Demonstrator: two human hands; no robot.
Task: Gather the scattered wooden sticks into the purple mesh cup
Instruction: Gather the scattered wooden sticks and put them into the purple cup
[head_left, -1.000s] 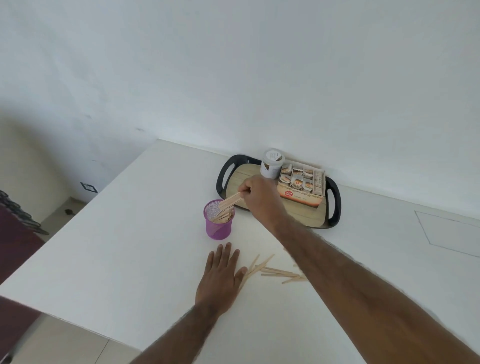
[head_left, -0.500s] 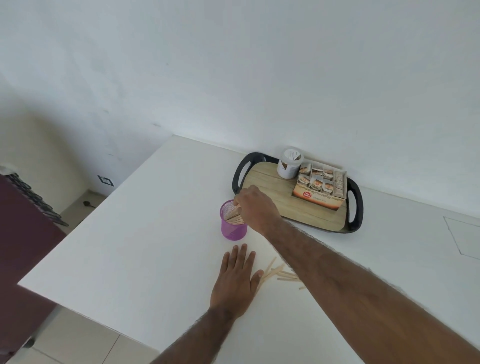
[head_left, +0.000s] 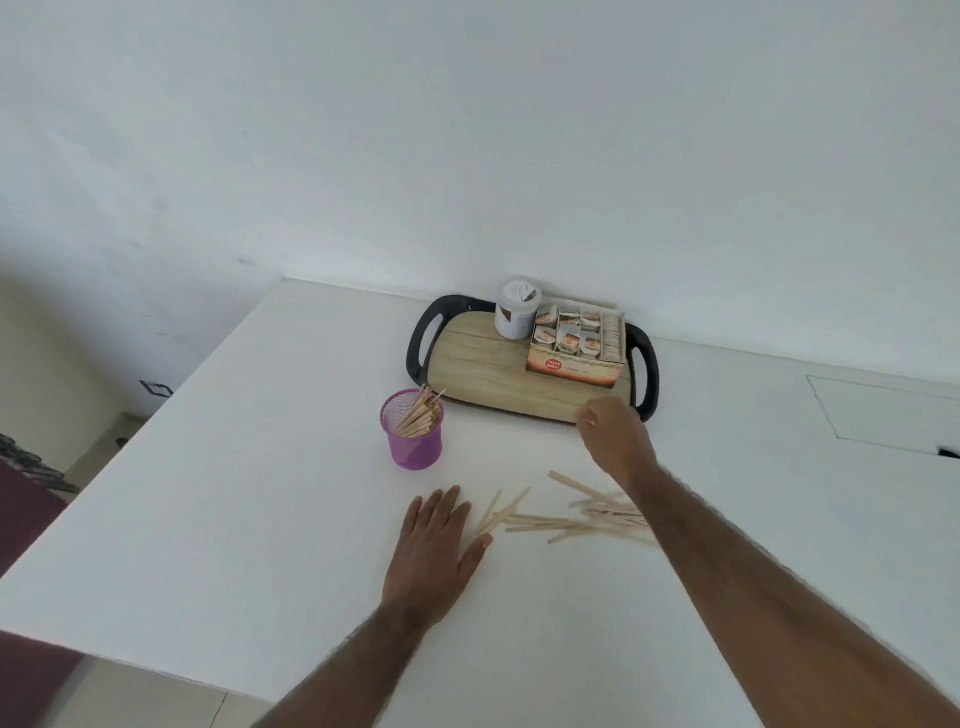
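Note:
The purple mesh cup (head_left: 413, 436) stands upright on the white table (head_left: 218, 493), with several wooden sticks leaning inside it. More wooden sticks (head_left: 571, 517) lie scattered flat on the table to the right of my left hand. My left hand (head_left: 434, 545) rests flat on the table, fingers straight, its thumb touching the nearest stick. My right hand (head_left: 613, 439) hovers right of the cup, just in front of the tray, fingers loosely curled and holding nothing. My right forearm hides the right end of the stick pile.
A wood-patterned tray with black handles (head_left: 426, 332) sits at the back near the wall, carrying a white jar (head_left: 516, 307) and a box of small packets (head_left: 576, 343). The table's left edge drops to the floor.
My right hand let its bundle of sticks go into the cup and drew back to the right, now empty. My left hand stayed flat on the table.

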